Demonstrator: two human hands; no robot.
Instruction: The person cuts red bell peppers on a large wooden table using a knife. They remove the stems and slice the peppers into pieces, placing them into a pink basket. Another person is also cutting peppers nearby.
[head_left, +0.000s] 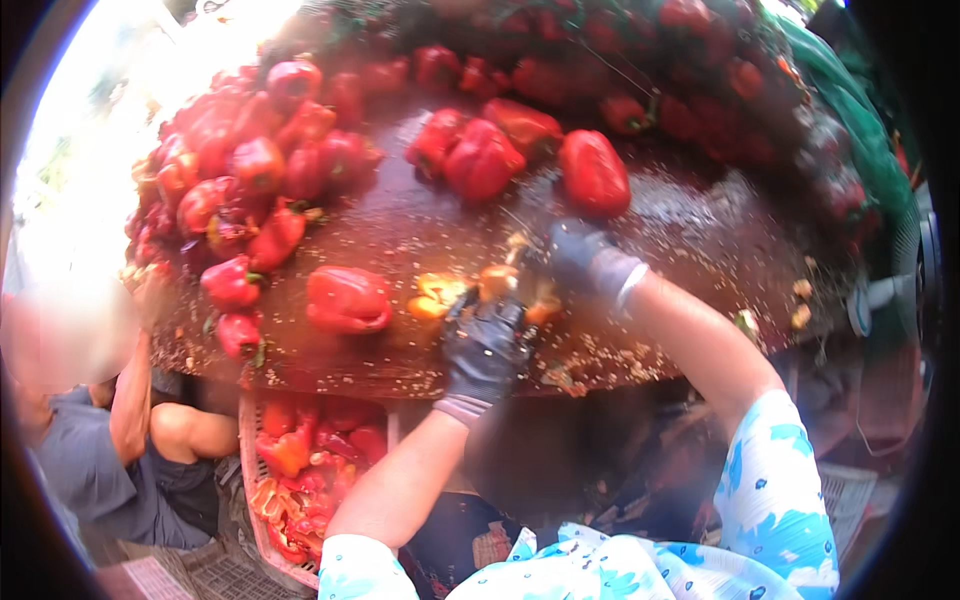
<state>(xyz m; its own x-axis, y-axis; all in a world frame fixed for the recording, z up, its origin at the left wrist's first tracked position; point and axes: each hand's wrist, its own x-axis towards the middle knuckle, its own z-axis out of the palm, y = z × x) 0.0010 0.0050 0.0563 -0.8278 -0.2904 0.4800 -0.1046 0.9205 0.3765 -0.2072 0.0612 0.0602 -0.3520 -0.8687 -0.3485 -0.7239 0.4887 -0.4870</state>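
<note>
My left hand (487, 341), in a dark coated glove, is at the near middle of the wet table, its fingers around an orange-red bell pepper piece (498, 283). A yellow-orange pepper piece (435, 294) lies just left of it, and another orange piece (543, 309) lies to its right. My right hand (579, 251), also gloved, is blurred above and right of the left; whether it holds something cannot be told. Just beyond it lies a whole red bell pepper (595, 172). One more whole red pepper (349, 299) rests to the left.
Heaped red peppers (259, 161) cover the table's left side; more lie along the far side by green netting (847, 112). Seeds are scattered over the tabletop (375, 247). A pink plastic crate (251, 480) of cut peppers stands below the near edge. Another person (82, 465) sits at the left.
</note>
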